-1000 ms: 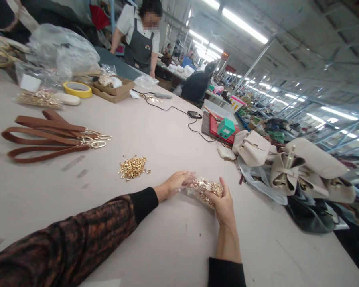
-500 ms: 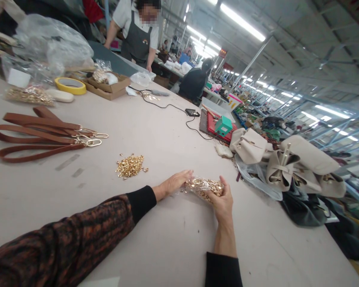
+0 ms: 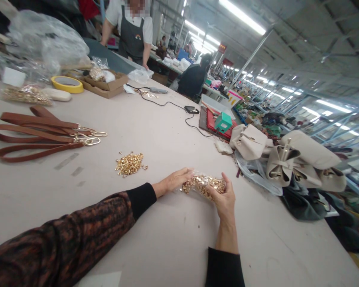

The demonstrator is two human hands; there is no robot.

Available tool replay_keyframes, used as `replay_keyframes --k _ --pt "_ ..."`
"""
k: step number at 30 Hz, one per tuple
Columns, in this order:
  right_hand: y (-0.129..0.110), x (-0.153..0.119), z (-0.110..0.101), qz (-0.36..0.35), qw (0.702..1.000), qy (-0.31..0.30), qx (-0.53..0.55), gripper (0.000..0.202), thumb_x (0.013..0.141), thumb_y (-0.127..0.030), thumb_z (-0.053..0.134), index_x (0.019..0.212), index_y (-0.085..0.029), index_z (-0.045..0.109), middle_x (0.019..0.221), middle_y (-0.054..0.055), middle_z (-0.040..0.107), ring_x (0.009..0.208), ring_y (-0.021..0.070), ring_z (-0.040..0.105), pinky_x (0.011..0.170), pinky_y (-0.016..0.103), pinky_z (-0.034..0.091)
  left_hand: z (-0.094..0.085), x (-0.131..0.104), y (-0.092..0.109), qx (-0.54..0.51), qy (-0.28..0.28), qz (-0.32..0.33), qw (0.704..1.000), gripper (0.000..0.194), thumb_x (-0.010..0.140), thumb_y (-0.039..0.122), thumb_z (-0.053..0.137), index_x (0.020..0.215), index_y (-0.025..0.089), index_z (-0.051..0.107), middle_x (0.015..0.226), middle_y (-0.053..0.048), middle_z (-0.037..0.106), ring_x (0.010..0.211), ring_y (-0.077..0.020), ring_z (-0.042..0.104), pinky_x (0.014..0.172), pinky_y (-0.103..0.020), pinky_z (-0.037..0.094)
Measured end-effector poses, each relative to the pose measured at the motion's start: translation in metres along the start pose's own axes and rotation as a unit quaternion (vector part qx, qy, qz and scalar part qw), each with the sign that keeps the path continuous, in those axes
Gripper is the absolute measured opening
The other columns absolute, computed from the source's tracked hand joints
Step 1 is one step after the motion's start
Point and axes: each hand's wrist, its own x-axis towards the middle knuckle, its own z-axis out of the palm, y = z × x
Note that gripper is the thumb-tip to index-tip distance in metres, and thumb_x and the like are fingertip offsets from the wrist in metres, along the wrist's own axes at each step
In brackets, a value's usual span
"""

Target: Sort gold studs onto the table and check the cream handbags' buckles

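A clear plastic bag of small gold metal pieces [image 3: 204, 184], rivet-like in look, lies on the table between my hands. My right hand [image 3: 226, 199] grips its right end, thumb on the near side and fingers on the far side. At the opposite end, my left hand [image 3: 176, 180] has its fingers closed on the plastic edge. Some gold pieces show just below my left fingertips; whether they are inside the bag I cannot tell. To the left of my left hand sits a loose pile of gold pieces [image 3: 129, 164].
Brown straps with metal clasps [image 3: 42, 133] lie at the left. Behind them are yellow tape [image 3: 67, 85] and a cardboard box [image 3: 107, 88]. Beige handbags [image 3: 283, 165] and a green box [image 3: 223, 122] stand at the right. A person in an apron [image 3: 133, 36] stands across the table.
Gold pieces have shifted toward the bag's left end, and more show beneath my left fingertips. My right hand has moved slightly right. The view has shifted a little.
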Motion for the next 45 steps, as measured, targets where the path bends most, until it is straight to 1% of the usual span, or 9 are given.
replay_keyframes --k 3,7,12,19,25,33,38,42,45 --pt "-0.003 0.0 0.001 0.013 0.999 0.01 0.039 0.09 0.057 -0.045 0.08 0.137 -0.016 0.049 0.121 0.012 0.061 0.103 0.026 0.059 0.094 0.04 0.046 0.0 -0.001 0.003 0.019 -0.002 0.004 1.0 0.06 0.09 0.058 0.051 0.132 0.015 0.053 0.14 -0.009 0.054 0.133 -0.0274 0.044 0.117 -0.04 0.027" --pt "-0.004 -0.001 0.003 0.053 0.993 0.013 0.101 0.092 0.057 -0.045 0.082 0.138 -0.015 0.048 0.104 0.009 0.067 0.087 0.0219 0.063 0.081 0.036 0.052 0.001 -0.002 0.005 0.04 0.003 0.002 0.999 0.057 0.09 0.057 0.05 0.131 0.017 0.054 0.141 -0.008 0.053 0.137 -0.0281 0.039 0.119 -0.042 0.023" --pt "0.006 0.003 0.005 0.064 0.99 0.017 0.125 0.09 0.056 -0.044 0.083 0.136 -0.018 0.05 0.103 0.007 0.067 0.085 0.0206 0.063 0.08 0.036 0.053 0.0 -0.002 0.004 0.057 0.005 -0.006 0.998 0.064 0.089 0.06 0.05 0.137 0.016 0.05 0.147 -0.008 0.046 0.139 -0.0259 0.036 0.12 -0.039 0.02" --pt "0.014 0.004 0.002 0.02 0.991 0.069 0.113 0.084 0.059 -0.043 0.082 0.133 -0.017 0.054 0.103 0.007 0.066 0.086 0.0198 0.061 0.083 0.036 0.051 -0.001 -0.001 0.0 0.063 0.005 -0.008 0.998 0.071 0.088 0.062 0.049 0.14 0.013 0.047 0.151 -0.009 0.04 0.141 -0.0251 0.033 0.121 -0.036 0.018" --pt "0.009 0.0 0.002 -0.036 0.99 0.1 0.096 0.077 0.06 -0.042 0.082 0.128 -0.016 0.058 0.103 0.007 0.064 0.082 0.0176 0.059 0.081 0.034 0.05 0.0 -0.001 -0.001 0.053 0.003 0.001 0.999 0.066 0.089 0.059 0.05 0.137 0.015 0.051 0.148 -0.008 0.046 0.139 -0.0263 0.036 0.121 -0.039 0.019" --pt "0.006 0.002 0.003 0.013 0.981 0.103 0.165 0.083 0.057 -0.038 0.084 0.131 -0.015 0.055 0.091 0.003 0.064 0.075 0.0151 0.058 0.074 0.031 0.051 0.0 -0.002 0.007 0.042 -0.003 0.008 0.999 0.057 0.09 0.057 0.049 0.131 0.017 0.056 0.139 -0.006 0.056 0.133 -0.0243 0.046 0.117 -0.036 0.028" --pt "-0.001 0.0 0.004 0.026 0.976 0.087 0.199 0.082 0.056 -0.033 0.083 0.13 -0.014 0.053 0.09 0.001 0.062 0.075 0.0135 0.056 0.073 0.028 0.051 0.003 -0.003 0.014 0.008 -0.01 0.011 1.0 0.061 0.088 0.062 0.051 0.126 0.015 0.059 0.137 -0.008 0.057 0.131 -0.0279 0.048 0.117 -0.041 0.028" --pt "0.004 0.004 0.006 0.024 0.977 0.085 0.195 0.076 0.059 -0.034 0.081 0.128 -0.014 0.054 0.09 0.002 0.063 0.076 0.0139 0.059 0.074 0.029 0.052 0.0 0.002 0.009 0.015 0.012 -0.008 1.0 0.059 0.086 0.062 0.053 0.123 0.017 0.062 0.139 -0.008 0.056 0.132 -0.0271 0.046 0.119 -0.038 0.024" --pt "0.005 0.003 0.007 0.041 0.971 0.083 0.22 0.08 0.058 -0.034 0.082 0.13 -0.015 0.052 0.089 0.001 0.063 0.076 0.0136 0.06 0.074 0.029 0.053 0.0 0.001 0.005 0.004 0.003 0.0 1.0 0.059 0.086 0.062 0.053 0.122 0.017 0.062 0.135 -0.007 0.06 0.129 -0.0279 0.049 0.117 -0.04 0.028"
